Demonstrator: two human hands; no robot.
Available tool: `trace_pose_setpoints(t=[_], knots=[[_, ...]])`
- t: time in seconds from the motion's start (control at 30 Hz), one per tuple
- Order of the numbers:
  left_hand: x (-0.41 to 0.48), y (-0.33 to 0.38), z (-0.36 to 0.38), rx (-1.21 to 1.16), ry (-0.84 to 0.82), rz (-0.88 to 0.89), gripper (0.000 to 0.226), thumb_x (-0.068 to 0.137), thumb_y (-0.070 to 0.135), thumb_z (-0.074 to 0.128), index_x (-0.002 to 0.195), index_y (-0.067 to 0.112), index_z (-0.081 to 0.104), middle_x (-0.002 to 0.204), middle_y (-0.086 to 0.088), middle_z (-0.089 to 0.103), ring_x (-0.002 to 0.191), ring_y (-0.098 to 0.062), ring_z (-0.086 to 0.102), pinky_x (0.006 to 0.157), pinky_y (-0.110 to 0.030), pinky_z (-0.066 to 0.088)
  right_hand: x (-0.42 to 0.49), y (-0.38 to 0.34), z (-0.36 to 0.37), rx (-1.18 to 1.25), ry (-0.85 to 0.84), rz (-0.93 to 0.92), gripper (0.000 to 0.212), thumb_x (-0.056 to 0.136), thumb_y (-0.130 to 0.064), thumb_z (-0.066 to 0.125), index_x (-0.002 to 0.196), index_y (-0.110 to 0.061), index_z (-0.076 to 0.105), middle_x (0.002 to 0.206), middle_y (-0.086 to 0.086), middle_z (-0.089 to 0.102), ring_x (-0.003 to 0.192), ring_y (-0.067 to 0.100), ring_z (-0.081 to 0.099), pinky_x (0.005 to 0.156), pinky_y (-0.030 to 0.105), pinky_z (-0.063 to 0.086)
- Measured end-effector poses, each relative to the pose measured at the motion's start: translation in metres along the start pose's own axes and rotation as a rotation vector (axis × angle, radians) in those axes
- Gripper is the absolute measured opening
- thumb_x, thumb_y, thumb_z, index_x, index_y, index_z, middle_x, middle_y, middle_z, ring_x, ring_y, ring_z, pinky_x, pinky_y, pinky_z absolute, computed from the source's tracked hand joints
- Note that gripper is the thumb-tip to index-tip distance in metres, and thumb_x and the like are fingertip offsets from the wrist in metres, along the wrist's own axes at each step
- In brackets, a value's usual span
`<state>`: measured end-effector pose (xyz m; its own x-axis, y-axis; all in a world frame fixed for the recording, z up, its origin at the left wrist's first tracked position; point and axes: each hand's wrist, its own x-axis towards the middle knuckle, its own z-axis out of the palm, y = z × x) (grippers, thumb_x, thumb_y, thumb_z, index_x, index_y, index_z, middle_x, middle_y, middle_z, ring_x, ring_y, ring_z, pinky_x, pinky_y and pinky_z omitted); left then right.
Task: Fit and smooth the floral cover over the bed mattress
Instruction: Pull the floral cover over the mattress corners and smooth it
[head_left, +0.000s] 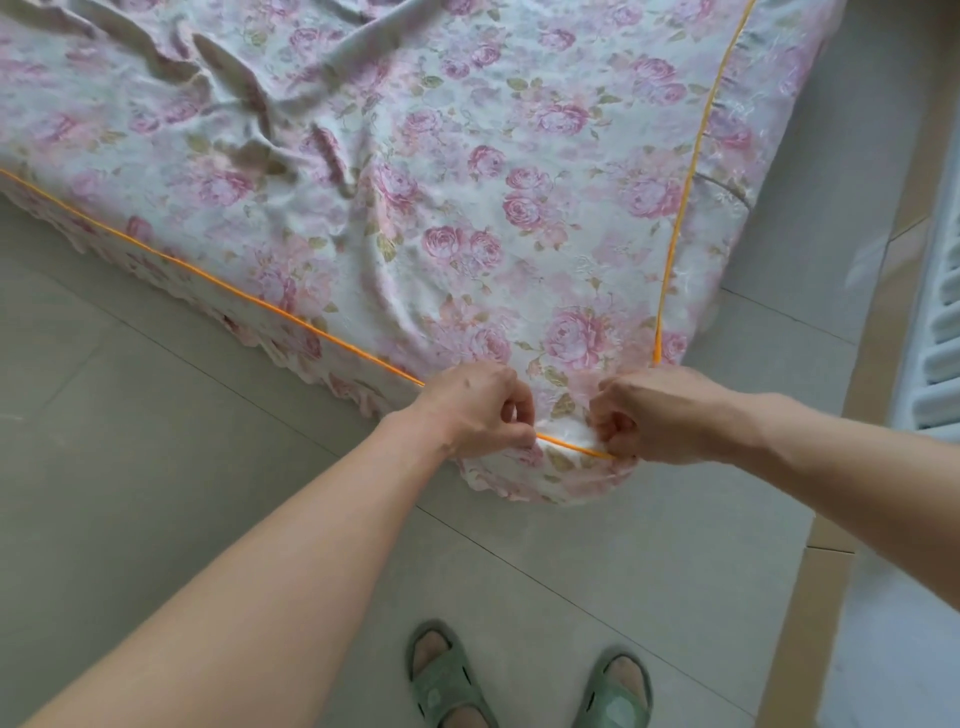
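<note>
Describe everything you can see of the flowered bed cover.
The floral cover is pale, slightly shiny fabric printed with pink roses and olive leaves. Orange piping edges its top, above a frilled skirt. It lies spread out, deeply wrinkled at far left, smoother on the right. At the near corner the left hand and right hand grip it at the piping.

Bright soft daylight, faint shadows, wide-angle edge warp
</note>
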<state>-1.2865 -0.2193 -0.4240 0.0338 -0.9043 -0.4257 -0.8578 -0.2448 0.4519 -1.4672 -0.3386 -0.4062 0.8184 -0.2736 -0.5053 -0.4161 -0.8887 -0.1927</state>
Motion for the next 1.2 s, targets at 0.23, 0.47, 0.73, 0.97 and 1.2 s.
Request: trace_pose_setpoints(t=[0.23,0.47,0.73,0.97,1.2], knots=[[0.018,0.022,0.009,-0.100,0.054,-0.005,0.007,0.080,0.033,0.065,0.087,0.030,0.064,0.082,0.010,0.050,0.077,-0.012,0.054,0.071,-0.030,0.047,0.012,0.019,-0.004,0.151,0.032,0.030,0.017,0.084,-0.020,0.052,0.067,-0.022,0.050,0.066,-0.006,0.048,0.072,0.022,0.051,0.063,0.033,0.046],[0.054,0.058,0.025,-0.127,0.090,-0.028,0.062,0.083,0.034,0.059,0.141,0.040,0.039,0.108,0.003,0.045,0.108,-0.018,0.048,0.097,-0.035,0.036,0.015,0.084,-0.018,-0.051,0.348,0.142,0.040,0.082,-0.005,0.050,0.117,-0.023,0.058,0.110,0.003,0.050,0.105,0.026,0.047,0.074,0.038,0.045],[0.096,0.097,0.016,-0.327,0.209,-0.237,0.047,0.082,0.066,0.057,0.114,0.033,0.059,0.105,0.008,0.058,0.105,-0.016,0.056,0.095,-0.042,0.044,0.046,0.122,-0.043,-0.180,0.367,0.098,0.020,0.086,-0.007,0.054,0.093,-0.025,0.058,0.104,0.001,0.040,0.103,0.024,0.043,0.061,0.033,0.037],[0.113,0.122,0.008,-0.150,0.152,-0.310,0.020,0.072,0.035,0.064,0.074,0.015,0.061,0.083,-0.007,0.063,0.088,-0.030,0.062,0.069,-0.031,0.046,0.036,0.154,-0.062,0.014,0.045,0.063,0.019,0.087,-0.011,0.051,0.074,-0.024,0.054,0.084,-0.002,0.053,0.083,0.023,0.053,0.061,0.028,0.039],[0.118,0.130,0.011,-0.285,0.127,-0.343,0.032,0.071,0.051,0.066,0.091,0.028,0.057,0.090,0.012,0.064,0.088,-0.015,0.061,0.080,-0.032,0.048,0.023,0.180,-0.040,0.108,0.232,0.206,0.031,0.078,-0.008,0.065,0.105,-0.022,0.056,0.108,0.001,0.048,0.103,0.026,0.056,0.072,0.031,0.043]])
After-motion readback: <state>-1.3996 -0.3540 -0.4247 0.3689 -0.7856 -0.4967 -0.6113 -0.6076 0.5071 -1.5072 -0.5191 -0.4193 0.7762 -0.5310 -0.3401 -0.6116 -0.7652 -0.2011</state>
